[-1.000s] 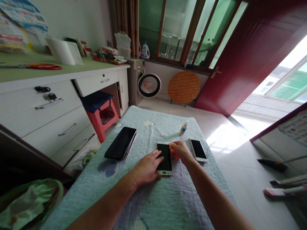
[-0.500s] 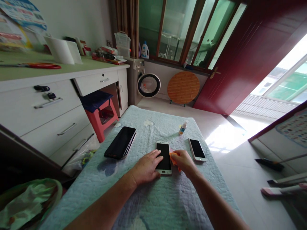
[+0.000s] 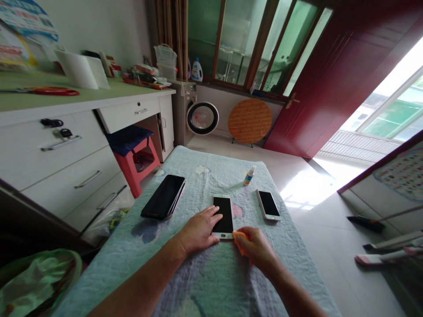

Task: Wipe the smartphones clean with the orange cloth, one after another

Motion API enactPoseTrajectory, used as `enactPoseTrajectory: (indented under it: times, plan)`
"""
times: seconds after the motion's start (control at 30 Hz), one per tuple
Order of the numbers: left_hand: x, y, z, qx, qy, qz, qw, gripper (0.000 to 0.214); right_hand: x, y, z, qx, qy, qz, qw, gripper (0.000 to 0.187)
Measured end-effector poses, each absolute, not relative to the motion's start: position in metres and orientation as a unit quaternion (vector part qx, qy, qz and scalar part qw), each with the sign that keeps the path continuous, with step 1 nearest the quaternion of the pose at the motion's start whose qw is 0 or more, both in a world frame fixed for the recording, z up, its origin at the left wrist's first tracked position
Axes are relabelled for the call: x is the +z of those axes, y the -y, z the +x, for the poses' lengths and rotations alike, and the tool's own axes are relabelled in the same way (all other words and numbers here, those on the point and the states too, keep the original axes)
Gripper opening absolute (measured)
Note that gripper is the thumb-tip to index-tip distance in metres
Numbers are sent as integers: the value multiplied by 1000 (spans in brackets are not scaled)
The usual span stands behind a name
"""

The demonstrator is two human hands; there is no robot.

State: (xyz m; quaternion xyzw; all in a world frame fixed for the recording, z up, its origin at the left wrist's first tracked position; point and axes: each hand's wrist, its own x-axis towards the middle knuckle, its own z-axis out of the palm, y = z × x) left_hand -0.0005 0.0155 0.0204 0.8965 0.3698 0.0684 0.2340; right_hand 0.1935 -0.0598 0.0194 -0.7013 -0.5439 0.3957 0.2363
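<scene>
Well, leftmost on the quilt-covered desk (image 3: 205, 185), one black phone (image 3: 164, 197), flat and glossy, with a layered right edge; single or stacked, impossible to tell. Next, the left hand (image 3: 198, 231), palm down and not gripping, with fingers spread across the left side of the middle phone (image 3: 224, 209). Then that middle phone itself, white-framed, lying flat near the centre of the desk, between both hands. Probably light, rigid and slippery, with glass likely to crack in a fall; best to take hold by the long side edges. At the lower right corner, the right hand (image 3: 257, 246), pinched closed on an orange cloth (image 3: 240, 243), apparently soft and limp, best held bunched. Farther back, a spray bottle (image 3: 249, 176), upright, well apart from the hands; likely light and easily tipped. Rightmost, a small white phone (image 3: 269, 205), flat, untouched, likely just as slick. Counted: two white phones, at least one black, one cloth, one bottle, two hands.
</scene>
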Motion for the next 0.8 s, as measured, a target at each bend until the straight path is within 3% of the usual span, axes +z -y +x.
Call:
enactPoseTrajectory:
  times: [0.53, 0.8]
  plan:
    - [25, -15, -1, 61, -366, 892, 259, 66, 2, 1, 196, 390, 504, -708, 304, 28]
    - [28, -15, -1, 56, -362, 893, 261, 68, 6, -49, 198, 369, 513, -718, 291, 22]
